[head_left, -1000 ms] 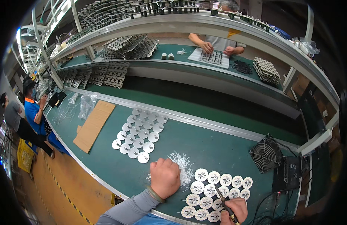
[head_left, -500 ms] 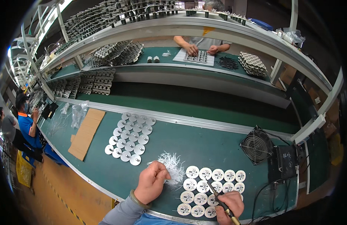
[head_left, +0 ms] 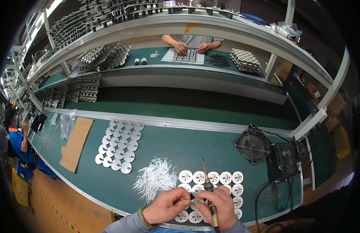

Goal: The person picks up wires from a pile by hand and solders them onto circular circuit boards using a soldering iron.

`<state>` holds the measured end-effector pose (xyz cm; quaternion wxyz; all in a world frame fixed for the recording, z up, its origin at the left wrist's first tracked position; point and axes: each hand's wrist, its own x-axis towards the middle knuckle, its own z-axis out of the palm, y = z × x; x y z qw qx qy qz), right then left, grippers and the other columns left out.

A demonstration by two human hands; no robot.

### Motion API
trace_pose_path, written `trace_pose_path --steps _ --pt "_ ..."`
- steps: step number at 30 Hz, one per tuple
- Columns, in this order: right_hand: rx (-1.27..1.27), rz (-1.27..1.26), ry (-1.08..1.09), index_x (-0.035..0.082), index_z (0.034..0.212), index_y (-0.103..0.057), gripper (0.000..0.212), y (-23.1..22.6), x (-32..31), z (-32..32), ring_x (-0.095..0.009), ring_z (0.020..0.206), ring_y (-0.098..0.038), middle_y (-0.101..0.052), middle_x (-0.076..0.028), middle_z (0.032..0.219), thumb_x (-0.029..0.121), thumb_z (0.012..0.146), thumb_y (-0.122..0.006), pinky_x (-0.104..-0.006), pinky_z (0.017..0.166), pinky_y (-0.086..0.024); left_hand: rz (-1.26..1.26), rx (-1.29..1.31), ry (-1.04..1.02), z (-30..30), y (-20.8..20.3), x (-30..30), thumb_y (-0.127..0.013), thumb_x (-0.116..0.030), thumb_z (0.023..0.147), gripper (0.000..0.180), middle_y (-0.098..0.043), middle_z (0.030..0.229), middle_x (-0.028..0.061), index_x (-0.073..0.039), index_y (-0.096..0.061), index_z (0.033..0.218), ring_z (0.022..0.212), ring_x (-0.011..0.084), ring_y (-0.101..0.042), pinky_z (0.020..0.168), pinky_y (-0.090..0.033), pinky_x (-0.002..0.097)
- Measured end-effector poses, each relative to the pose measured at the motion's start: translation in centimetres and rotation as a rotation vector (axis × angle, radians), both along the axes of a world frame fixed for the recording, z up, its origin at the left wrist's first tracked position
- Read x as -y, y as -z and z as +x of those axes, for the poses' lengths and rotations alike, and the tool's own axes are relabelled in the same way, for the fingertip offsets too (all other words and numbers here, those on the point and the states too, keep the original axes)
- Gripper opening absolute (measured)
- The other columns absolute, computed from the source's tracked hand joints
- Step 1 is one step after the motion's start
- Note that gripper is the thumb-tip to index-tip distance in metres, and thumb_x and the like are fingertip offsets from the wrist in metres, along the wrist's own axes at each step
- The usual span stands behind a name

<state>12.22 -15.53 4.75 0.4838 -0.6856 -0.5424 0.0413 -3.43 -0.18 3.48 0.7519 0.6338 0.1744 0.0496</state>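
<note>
Soldering iron (head_left: 206, 178) in right hand (head_left: 219, 207), discs (head_left: 211, 178) beneath, bench edge (head_left: 110, 207) close

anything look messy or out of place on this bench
Nothing looks damaged or spilled. The white wire pieces lie in a loose, splayed heap beside the neat round white boards, and a flat cardboard sheet lies slanted near the bench's left edge.

Single head-worn fisheye view, looking down, close over green workbench (head_left: 211, 143)
</note>
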Motion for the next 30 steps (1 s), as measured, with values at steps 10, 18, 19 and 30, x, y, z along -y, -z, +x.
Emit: trace_pose_path --steps 10,18,19,30 --pt "-0.056 0.001 -0.013 0.012 0.107 -0.071 0.03 1.4 -0.3 -0.1 -0.021 0.065 -0.061 -0.067 -0.002 0.078 0.006 0.08 -0.082 -0.0366 0.085 -0.045 -0.033 -0.004 -0.024 0.5 0.9 0.6 -0.064 -0.006 0.102 0.005 -0.06 0.089 -0.0038 -0.001 -0.064 0.104 0.078 0.0009 -0.051 0.065 -0.043 0.0193" --pt "0.004 -0.034 0.042 0.012 0.104 -0.071 0.029 0.9 0.6 0.5 -0.021 0.065 -0.062 -0.065 -0.002 0.074 0.01 0.078 -0.084 -0.0389 0.086 -0.044 0.008 -0.054 -0.082 0.8 0.6 0.6 -0.067 -0.008 0.1 0.007 -0.06 0.085 -0.0027 -0.002 -0.065 0.101 0.075 0.0029 -0.053 0.063 -0.043 0.0212" --pt "0.081 -0.109 0.086 0.013 0.104 -0.071 0.031 0.8 1.2 0.6 -0.021 0.065 -0.062 -0.063 -0.002 0.072 0.011 0.077 -0.085 -0.0392 0.085 -0.044 0.104 -0.116 -0.115 0.8 0.6 0.4 -0.068 -0.007 0.099 0.006 -0.063 0.086 -0.0007 -0.002 -0.065 0.1 0.076 0.0058 -0.055 0.066 -0.045 0.0234" --pt "0.252 -0.323 0.069 0.02 0.116 -0.073 0.043 6.4 6.3 0.4 -0.036 0.098 -0.068 -0.072 -0.013 0.091 0.04 0.078 -0.078 -0.0518 0.103 -0.042 1.005 0.113 -0.181 2.4 0.7 -0.3 -0.074 -0.001 0.079 0.016 -0.064 0.092 0.0087 -0.007 -0.065 0.09 0.089 0.0306 -0.058 0.082 -0.045 0.0409"
